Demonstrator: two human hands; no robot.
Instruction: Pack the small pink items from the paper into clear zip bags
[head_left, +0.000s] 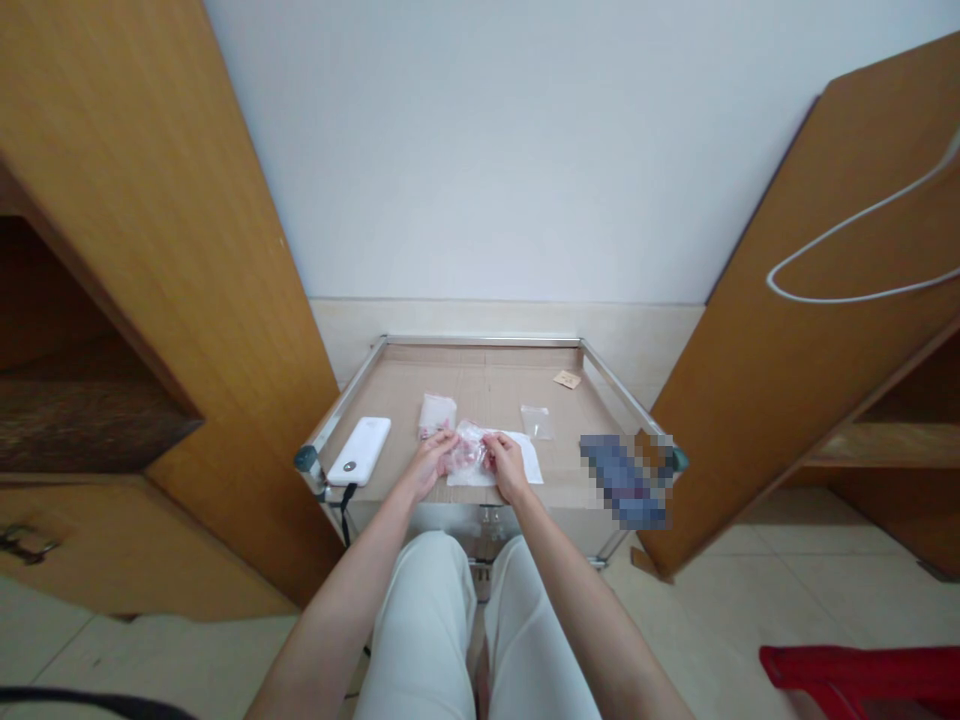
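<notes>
Between my hands is a crinkled clear plastic bag [469, 447] with small pinkish-red bits showing in it; what these are is too small to tell. My left hand [433, 462] pinches the bag's left side, and my right hand [506, 463] grips its right side. Under the bag lies a white sheet of paper [531, 462], partly covered by my hands. Just beyond my left hand sits a pack of clear bags with pink marks [438, 412]. A small empty-looking clear bag [536, 421] rests beyond my right hand.
The cardboard-topped table has a metal rim [480, 341] against the wall. On its left lies a white power bank [361, 450] with a black cable. A small tan card [568, 379] is at the back right, a blurred-out item [626, 480] at the right edge. Wooden cabinets flank both sides.
</notes>
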